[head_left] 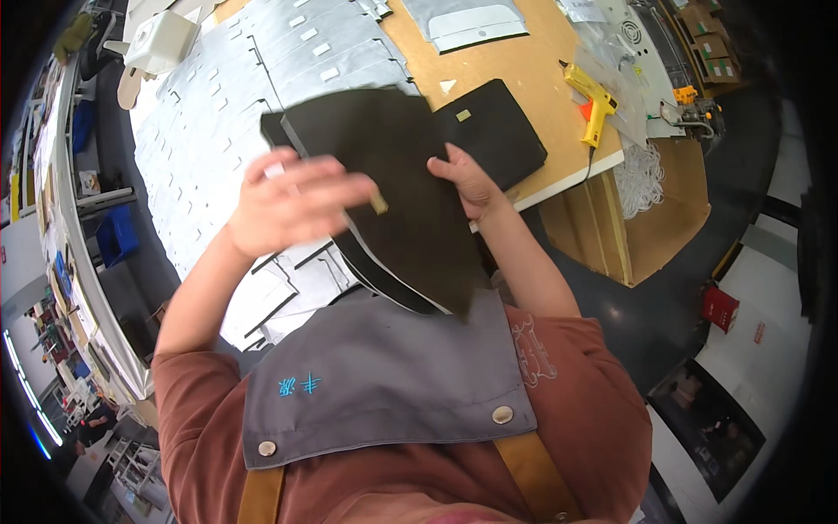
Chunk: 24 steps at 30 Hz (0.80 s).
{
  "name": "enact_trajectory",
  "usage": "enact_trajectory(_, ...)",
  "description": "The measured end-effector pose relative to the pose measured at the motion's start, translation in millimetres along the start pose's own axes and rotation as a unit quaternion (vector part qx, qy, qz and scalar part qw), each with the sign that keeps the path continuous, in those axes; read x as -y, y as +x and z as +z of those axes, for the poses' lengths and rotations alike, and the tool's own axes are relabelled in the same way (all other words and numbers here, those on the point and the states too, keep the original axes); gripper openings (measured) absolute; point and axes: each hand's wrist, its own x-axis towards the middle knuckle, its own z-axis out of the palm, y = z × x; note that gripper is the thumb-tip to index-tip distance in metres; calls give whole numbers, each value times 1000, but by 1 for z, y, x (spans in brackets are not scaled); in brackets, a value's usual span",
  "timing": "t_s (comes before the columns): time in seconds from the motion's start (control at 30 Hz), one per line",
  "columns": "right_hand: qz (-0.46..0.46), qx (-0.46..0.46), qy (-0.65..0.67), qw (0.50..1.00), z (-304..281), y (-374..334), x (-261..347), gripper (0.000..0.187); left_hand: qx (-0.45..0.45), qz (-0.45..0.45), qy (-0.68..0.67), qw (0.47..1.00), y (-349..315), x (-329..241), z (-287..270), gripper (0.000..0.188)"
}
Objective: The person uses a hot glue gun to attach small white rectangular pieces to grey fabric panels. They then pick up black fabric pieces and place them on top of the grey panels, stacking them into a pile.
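A floppy dark piece, like a flat pouch or folded sheet with pale edges, is held up in front of my apron. My right hand grips its right edge, thumb on the near face and the other fingers mostly hidden behind. Across its left side passes my left hand, blurred by motion, its fingers stretched out. By those fingertips a small tan tab shows on the dark face; whether they touch it I cannot tell. A flat black piece with a similar tan tab lies on the table just beyond my right hand.
Grey-white sheets with small white labels cover the table's left. To the right lies a yellow glue gun with its cord over the edge. Below that edge stands an open cardboard box with white cord. A white container is at far left.
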Motion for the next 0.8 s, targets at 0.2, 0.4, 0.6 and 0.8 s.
enact_trajectory(0.2,-121,-142,-85,979,-20,-45,21,31,-219,-610,-466,602,-15,-71,136,59)
enact_trajectory(0.4,-121,-279,-193,933,-46,-76,-5,35,-191,-451,-812,318,-96,-104,206,51)
enact_trajectory(0.6,-67,-255,-48,964,-55,-102,-17,45,-49,-707,-662,244,-18,-97,163,71)
enact_trajectory(0.8,-38,-324,83,942,-57,-117,-8,53,16,-666,-613,425,21,-89,179,67)
